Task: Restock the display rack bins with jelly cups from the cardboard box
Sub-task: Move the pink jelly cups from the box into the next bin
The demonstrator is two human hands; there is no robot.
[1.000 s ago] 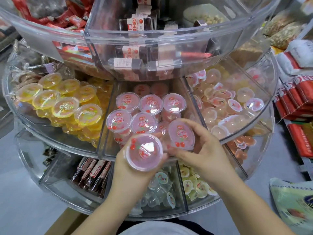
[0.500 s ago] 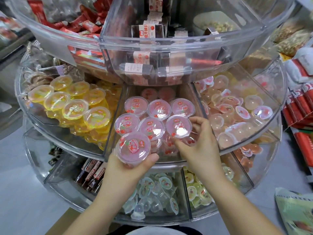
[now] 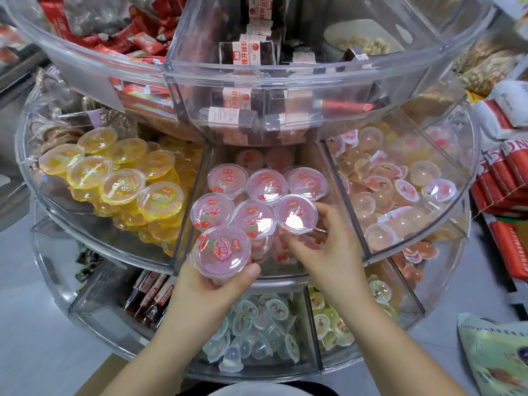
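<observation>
A round clear display rack has wedge bins on several tiers. The middle bin of the second tier holds several pink jelly cups with red cherry lids, packed in rows. My left hand grips one pink jelly cup at the bin's front edge, lid facing up. My right hand reaches into the same bin and holds another pink jelly cup at the right end of the second row. The cardboard box shows only as a brown corner at the bottom left.
Yellow jelly cups fill the bin to the left, pale peach ones the bin to the right. The top tier overhangs with dark wrapped bars. The lowest tier holds small clear jellies. Red packets are stacked at the far right.
My right hand carried its pink cup forward into the bin and set it at the right end of the second row. My left hand with its cup rose toward the bin's front edge.
</observation>
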